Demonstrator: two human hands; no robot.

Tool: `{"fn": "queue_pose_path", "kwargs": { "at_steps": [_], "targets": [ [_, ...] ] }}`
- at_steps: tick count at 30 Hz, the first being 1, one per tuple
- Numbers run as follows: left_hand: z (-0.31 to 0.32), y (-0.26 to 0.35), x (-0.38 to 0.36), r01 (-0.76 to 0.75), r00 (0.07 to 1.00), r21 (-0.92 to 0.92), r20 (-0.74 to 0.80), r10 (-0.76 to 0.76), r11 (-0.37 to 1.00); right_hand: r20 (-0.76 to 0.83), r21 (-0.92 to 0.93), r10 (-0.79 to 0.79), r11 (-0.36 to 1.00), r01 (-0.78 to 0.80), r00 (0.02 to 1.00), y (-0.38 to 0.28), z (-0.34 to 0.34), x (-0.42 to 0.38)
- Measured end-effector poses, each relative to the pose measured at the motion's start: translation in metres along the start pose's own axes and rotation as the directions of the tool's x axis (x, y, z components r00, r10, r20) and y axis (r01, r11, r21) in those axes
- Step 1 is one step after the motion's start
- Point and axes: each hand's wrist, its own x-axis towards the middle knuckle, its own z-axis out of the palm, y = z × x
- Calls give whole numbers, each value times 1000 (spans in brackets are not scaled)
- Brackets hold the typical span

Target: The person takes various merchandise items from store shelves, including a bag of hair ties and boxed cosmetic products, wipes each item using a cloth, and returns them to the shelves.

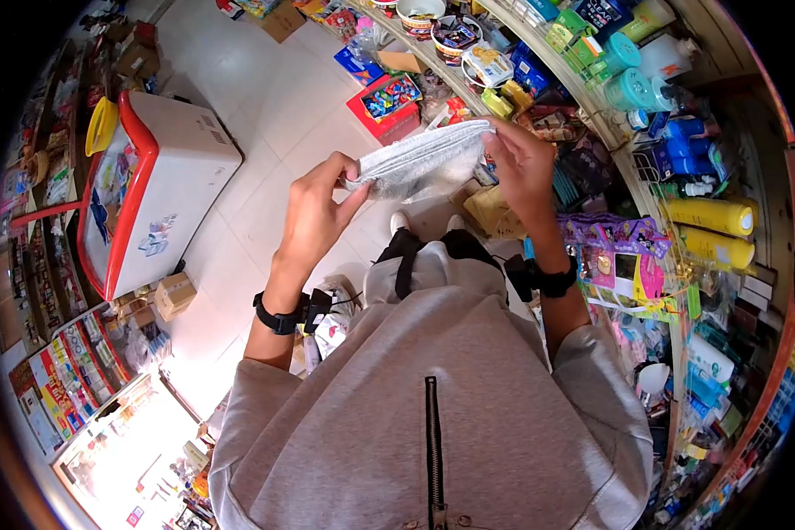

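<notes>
No legible wording: print on the white freezer [181, 177] and brown carton [175, 296] too small or blurred.

The fabric [422, 159] is before the person [362, 389], between a freezer [175, 190] at left and shelves [602, 115] at right.

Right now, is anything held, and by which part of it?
Yes: a whitish-grey, folded, cloth-like strip, its left end pinched in the left grip, its right end in the right grip.

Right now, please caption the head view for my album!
Left hand and right hand hold pale fabric above a tiled floor.
</notes>
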Motion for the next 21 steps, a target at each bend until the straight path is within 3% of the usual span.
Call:
{"fn": "queue_pose_path", "kwargs": {
  "at_steps": [1, 5, 7, 11, 13, 15, 16, 18, 20, 21],
  "targets": [
    [-2, 1, -1, 60, 998, -43, -22, -61, 997, -8, 9, -11, 1000, 11, 1000, -3, 2, 1],
    [-17, 10, 2, 51, 999, -73, -15, -52, 996, 38, -7, -38, 999, 38, 999, -32, 4, 10],
    [-28, 12, 4, 14, 990, 48, 140, -20, 999, 168, -136, -72, 986, 95, 983, -56, 4, 19],
    [-35, -4, 7, -80, 989, 180, 139, 55, 980, 235, -174, -174, 960, 218, 956, -62, 5, 34],
    [-35, -2, 12, -129, 991, 238, 3, 132, 963, 253, -190, -263, 930, 314, 931, -67, 7, 39],
    [-30, 29, 24, -153, 987, 264, -14, 162, 952, 264, -183, -247, 936, 300, 933, -74, 10, 43],
    [-21, 40, 34, -292, 937, 311, -99, 336, 904, 279, -173, -231, 943, 285, 932, -77, 12, 46],
    [-1, 48, 50, -420, 848, 368, -168, 504, 830, 277, -174, -231, 943, 286, 932, -80, 15, 49],
    [21, 43, 62, -331, 939, 237, -9, 343, 913, 277, -177, -222, 944, 277, 935, -80, 12, 47],
    [27, 36, 70, -334, 939, 234, -2, 344, 913, 270, -175, -205, 950, 257, 941, -78, 10, 47]
  ]
}}
